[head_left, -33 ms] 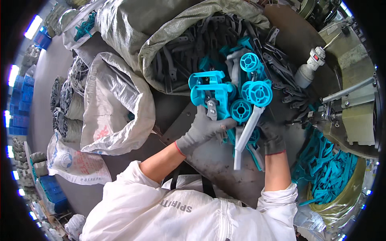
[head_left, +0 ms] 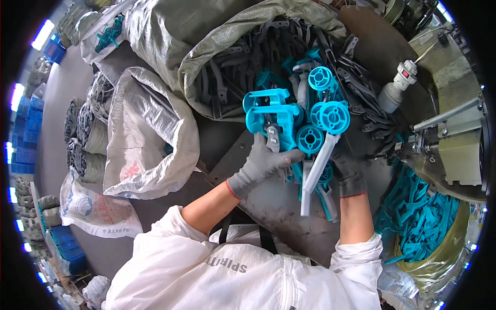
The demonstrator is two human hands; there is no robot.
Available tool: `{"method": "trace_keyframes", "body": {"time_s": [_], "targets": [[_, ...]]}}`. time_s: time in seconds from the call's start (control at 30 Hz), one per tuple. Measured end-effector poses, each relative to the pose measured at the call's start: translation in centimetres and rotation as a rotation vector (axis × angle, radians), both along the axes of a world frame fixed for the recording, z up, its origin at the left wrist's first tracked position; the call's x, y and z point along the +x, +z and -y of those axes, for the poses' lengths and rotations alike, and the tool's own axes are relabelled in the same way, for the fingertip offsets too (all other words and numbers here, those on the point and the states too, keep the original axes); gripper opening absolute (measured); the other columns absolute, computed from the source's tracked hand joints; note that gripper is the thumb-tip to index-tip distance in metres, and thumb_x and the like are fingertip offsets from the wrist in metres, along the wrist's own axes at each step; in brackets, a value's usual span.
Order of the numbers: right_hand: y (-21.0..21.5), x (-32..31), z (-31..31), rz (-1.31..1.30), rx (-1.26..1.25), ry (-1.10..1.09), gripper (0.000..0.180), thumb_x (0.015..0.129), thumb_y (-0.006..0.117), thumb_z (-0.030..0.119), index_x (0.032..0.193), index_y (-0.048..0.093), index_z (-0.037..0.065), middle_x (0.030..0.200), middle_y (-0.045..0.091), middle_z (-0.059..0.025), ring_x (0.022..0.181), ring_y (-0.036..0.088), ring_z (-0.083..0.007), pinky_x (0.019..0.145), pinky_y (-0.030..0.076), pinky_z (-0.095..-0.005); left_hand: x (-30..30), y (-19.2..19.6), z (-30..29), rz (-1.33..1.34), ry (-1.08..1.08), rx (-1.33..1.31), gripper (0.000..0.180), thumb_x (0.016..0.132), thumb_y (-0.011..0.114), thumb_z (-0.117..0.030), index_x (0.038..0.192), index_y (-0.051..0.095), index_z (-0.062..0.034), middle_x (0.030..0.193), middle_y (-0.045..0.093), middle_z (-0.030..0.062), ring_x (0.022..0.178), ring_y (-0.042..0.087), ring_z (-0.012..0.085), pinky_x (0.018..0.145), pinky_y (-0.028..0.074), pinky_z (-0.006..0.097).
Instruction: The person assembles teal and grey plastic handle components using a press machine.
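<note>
Between my two hands is a bundle of turquoise plastic parts [head_left: 279,116] with round spoked ends and grey handles. My left hand [head_left: 263,163], in a grey glove, is closed round the left side of the bundle, its thumb lying across the front. On the right side, my right hand [head_left: 350,175], gloved alike, presses against the bundle; its fingers are mostly hidden behind the parts. One light grey handle [head_left: 320,168] slants down from a round turquoise end. Just beyond the bundle lies an open woven sack [head_left: 194,67] full of dark grey handles [head_left: 219,82].
At the left stands an open white woven sack [head_left: 116,155], with bundled grey parts [head_left: 95,124] behind it. To the right, a yellowish sack [head_left: 454,248] holds turquoise strips [head_left: 423,217]. A machine [head_left: 465,134] and a white plug-like connector [head_left: 398,88] border the metal table [head_left: 274,217].
The bundle in my hands has shifted and tilted very slightly. Both hands stay in nearly the same place.
</note>
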State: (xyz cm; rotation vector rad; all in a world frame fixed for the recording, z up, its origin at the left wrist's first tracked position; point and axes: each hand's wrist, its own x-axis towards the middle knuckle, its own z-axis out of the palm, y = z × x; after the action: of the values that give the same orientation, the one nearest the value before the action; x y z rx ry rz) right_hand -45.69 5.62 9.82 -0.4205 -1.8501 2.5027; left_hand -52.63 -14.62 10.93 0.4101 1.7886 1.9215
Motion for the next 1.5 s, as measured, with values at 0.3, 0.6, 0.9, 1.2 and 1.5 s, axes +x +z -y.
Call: {"method": "trace_keyframes", "body": {"time_s": [0.3,0.6,0.9,1.2,1.5], "targets": [[-1.9,2.5,-1.6,-0.182,0.346,-0.007,0.062,0.069,0.078,0.008,0.120,0.043,0.010,0.109,0.052,-0.0013,0.091,0.052,-0.0116,0.082,0.047,-0.0309,2.1,1.0,-0.1,-0.054,-0.037,0.044,0.068,0.058,0.079,-0.016,0.115,0.045,-0.0029,0.102,0.056,0.0079,0.092,0.056,0.0175,0.081,0.048,0.033],[3.7,1.0,-3.2,-0.056,0.451,0.190,0.042,0.080,0.068,0.016,0.116,0.049,0.009,0.111,0.053,-0.0044,0.096,0.051,-0.0136,0.081,0.048,-0.0315,3.0,2.6,2.7,-0.203,0.109,0.246,0.070,0.061,0.084,-0.024,0.119,0.048,-0.0061,0.119,0.055,0.0057,0.106,0.052,0.0187,0.097,0.037,0.035],[12.7,-13.0,17.8,-0.263,0.243,0.789,0.033,0.079,0.069,0.011,0.108,0.055,0.004,0.093,0.061,-0.0046,0.081,0.058,-0.0126,0.070,0.050,-0.0274,1.9,2.2,14.7,-0.362,0.623,0.187,0.048,0.072,0.074,-0.006,0.113,0.049,-0.0057,0.107,0.058,0.0065,0.091,0.059,0.0175,0.077,0.052,0.034],[6.4,-21.4,30.9,-0.196,0.481,1.153,0.042,0.080,0.064,0.018,0.117,0.053,0.000,0.100,0.061,-0.0084,0.091,0.056,-0.0125,0.083,0.044,-0.0274,-1.0,-0.5,25.7,0.314,0.808,0.606,0.044,0.093,0.049,-0.038,0.125,0.044,-0.0091,0.111,0.057,0.0095,0.096,0.059,0.0208,0.074,0.055,0.041],[7.1,-10.9,16.5,-0.314,0.872,0.702,0.044,0.080,0.054,0.007,0.123,0.049,0.002,0.112,0.058,-0.0158,0.103,0.057,-0.0221,0.086,0.045,-0.0332,1.0,0.2,26.4,-0.446,0.048,-0.789,0.049,0.076,0.067,-0.025,0.116,0.049,-0.0015,0.099,0.060,0.0191,0.091,0.061,0.0297,0.078,0.048,0.036]]}}
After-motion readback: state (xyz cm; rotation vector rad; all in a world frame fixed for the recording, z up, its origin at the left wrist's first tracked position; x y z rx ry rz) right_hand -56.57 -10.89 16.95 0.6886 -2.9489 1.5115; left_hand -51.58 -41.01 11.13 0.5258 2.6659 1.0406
